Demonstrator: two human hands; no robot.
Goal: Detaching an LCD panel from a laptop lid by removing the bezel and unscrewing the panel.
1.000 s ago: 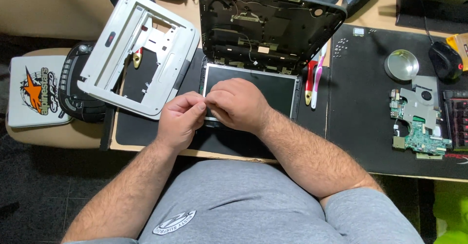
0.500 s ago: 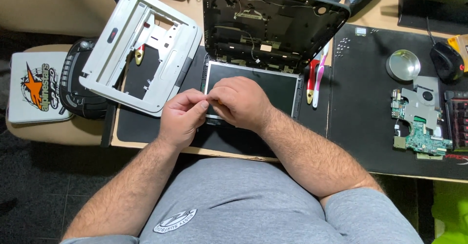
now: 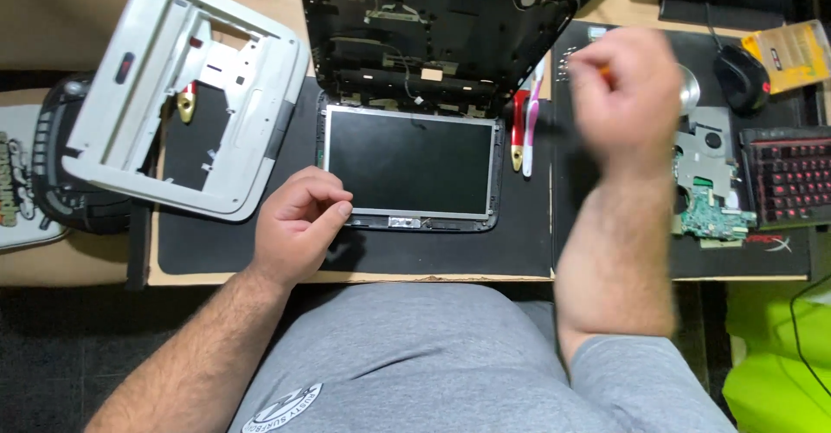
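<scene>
From the head camera, looking straight down at a desk, the left hand [image 3: 299, 225] rests on the black mat [image 3: 216, 247] just beside the lower left corner of a bare display panel [image 3: 409, 162], its fingers curled loosely inward and the thumb tip close to the panel's frame; it grips nothing that shows. The panel lies flat, dark side up, in the middle of the mat, right in front of the person's grey-clad lap. Its far edge meets an opened black laptop shell [image 3: 437, 31], whose inside shows cables and brackets. The right hand [image 3: 625, 91] is raised above the desk to the right of the panel and well apart from it, blurred by motion; the fingers look bunched, and a small orange bit shows at their tips, but I cannot tell whether it is held or what it is. Between the panel and that hand lie a red-handled tool [image 3: 518, 130] and a pink one [image 3: 530, 117], side by side. To the left, a grey plastic frame [image 3: 186, 96] lies tilted across the mat's edge. On the right sit a green circuit board [image 3: 710, 199], a black mouse [image 3: 741, 78] and a dark keyboard with red keys [image 3: 788, 178].
</scene>
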